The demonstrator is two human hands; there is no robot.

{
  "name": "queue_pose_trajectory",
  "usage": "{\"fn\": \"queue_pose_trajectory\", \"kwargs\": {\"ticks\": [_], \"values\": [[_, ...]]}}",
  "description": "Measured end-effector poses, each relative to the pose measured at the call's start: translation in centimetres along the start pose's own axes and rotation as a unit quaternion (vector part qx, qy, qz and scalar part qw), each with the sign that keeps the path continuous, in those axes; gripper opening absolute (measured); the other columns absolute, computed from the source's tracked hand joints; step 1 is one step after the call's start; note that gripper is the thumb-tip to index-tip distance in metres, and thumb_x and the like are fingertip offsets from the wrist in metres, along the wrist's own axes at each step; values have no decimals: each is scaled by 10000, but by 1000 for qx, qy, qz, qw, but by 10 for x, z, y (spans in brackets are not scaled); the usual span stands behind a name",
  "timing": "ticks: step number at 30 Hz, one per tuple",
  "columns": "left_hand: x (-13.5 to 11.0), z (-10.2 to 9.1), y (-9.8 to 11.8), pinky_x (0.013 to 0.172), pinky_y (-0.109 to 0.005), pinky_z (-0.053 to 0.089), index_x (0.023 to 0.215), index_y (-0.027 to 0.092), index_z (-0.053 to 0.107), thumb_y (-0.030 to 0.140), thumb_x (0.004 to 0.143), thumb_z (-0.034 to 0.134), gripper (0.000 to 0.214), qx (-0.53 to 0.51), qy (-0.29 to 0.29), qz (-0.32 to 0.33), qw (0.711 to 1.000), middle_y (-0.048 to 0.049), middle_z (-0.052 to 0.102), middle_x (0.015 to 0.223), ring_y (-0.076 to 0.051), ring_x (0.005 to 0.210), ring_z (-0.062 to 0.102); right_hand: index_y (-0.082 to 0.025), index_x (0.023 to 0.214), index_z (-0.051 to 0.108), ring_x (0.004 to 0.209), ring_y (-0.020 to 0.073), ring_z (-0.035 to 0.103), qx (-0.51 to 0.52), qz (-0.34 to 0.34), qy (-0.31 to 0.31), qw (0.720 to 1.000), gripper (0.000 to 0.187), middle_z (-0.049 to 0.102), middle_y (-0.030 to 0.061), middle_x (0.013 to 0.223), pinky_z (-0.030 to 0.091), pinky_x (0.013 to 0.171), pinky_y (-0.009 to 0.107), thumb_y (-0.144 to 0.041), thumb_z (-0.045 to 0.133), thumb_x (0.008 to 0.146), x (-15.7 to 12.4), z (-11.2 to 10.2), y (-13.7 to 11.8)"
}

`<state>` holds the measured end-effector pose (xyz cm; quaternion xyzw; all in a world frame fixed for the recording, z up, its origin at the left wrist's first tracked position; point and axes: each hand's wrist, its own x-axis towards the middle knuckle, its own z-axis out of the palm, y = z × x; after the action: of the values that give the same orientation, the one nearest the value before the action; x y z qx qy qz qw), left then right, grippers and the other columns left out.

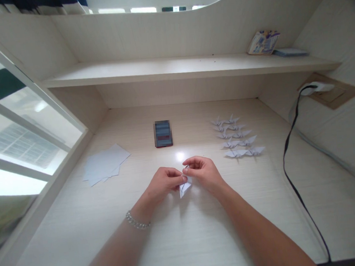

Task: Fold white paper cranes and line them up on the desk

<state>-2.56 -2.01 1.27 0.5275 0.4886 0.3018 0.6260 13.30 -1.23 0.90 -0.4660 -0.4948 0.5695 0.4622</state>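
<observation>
A small folded piece of white paper (185, 188) is held between both hands above the middle of the desk, one pointed end hanging down. My left hand (167, 182) pinches it from the left with thumb and fingers; a silver chain bracelet (136, 221) circles that wrist. From the right, my right hand (204, 172) pinches the paper's upper part between thumb and index finger. Fingers hide much of the folds. To the right stand several folded white paper cranes (237, 143) in two columns. White paper sheets (107, 164) lie in a loose pile at the left.
A phone-like dark device (163, 133), its screen blurred out, lies beyond my hands. A black cable (288, 173) runs from the wall socket (330, 89) down the desk's right side. The shelf (147, 67) overhangs the back, with a colourful packet (263, 42) on it.
</observation>
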Motion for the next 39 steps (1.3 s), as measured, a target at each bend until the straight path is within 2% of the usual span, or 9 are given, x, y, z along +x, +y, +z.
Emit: {"fn": "queue_pose_trajectory", "kwargs": {"ticks": [4,9,14,20,24,27,30,35,39], "values": [[0,0,0,471,-222,290,609,120,651,319,629,668,201,-10,-11,2,1000,4,526,496,-82,468,421,-158,800,659,640,143,587,17,-3,-13,1000,170,653,35,711,451,596,258,-241,646,652,0,-1,0],[-1,-1,-1,473,-226,277,633,106,653,322,646,660,216,-14,-17,1,1000,-6,526,514,-84,481,416,-167,916,637,660,151,600,25,-17,-24,999,218,669,42,734,465,621,276,-280,563,744,-2,-3,-1],[0,0,-2,482,-235,290,618,109,654,333,641,652,225,8,-6,2,1000,-10,531,510,-90,480,421,-161,963,603,657,140,593,28,-25,16,999,286,674,64,783,483,641,287,-377,528,792,2,-7,-3],[-1,0,0,479,-226,303,624,117,653,356,647,650,240,13,-1,6,1000,-7,532,503,-91,478,430,-163,854,634,693,165,598,-51,-54,-6,997,233,655,53,755,469,633,281,-320,665,685,-1,-5,-2],[-1,1,0,483,-232,321,623,116,658,379,642,646,264,28,10,4,1000,-16,545,511,-100,480,443,-179,859,623,616,143,564,-66,-57,5,996,185,620,16,672,434,566,260,-285,632,708,-4,-2,-2],[0,1,-1,485,-231,325,630,120,662,374,649,637,256,28,10,9,999,-13,543,511,-101,482,449,-179,907,615,617,136,550,-75,-55,-15,996,217,597,3,662,422,568,255,-274,624,712,-4,-2,-3],[0,1,-2,487,-227,324,629,119,663,366,666,625,253,42,6,18,999,-7,534,494,-98,477,445,-176,871,624,579,120,506,-100,-56,-27,993,186,537,-19,616,399,538,243,-249,624,700,-5,-1,-5],[1,1,-4,488,-225,320,627,117,661,347,685,611,243,53,-1,30,998,-4,532,492,-95,476,441,-184,840,605,577,114,480,-124,-72,3,990,140,512,-26,616,387,533,237,-219,602,705,-7,1,-5],[0,1,-5,497,-227,328,603,123,653,335,686,602,233,64,5,30,997,-3,529,490,-101,483,450,-186,871,615,563,111,475,-134,-68,-33,988,174,518,-28,615,381,519,232,-227,608,701,-8,1,-6]]}}
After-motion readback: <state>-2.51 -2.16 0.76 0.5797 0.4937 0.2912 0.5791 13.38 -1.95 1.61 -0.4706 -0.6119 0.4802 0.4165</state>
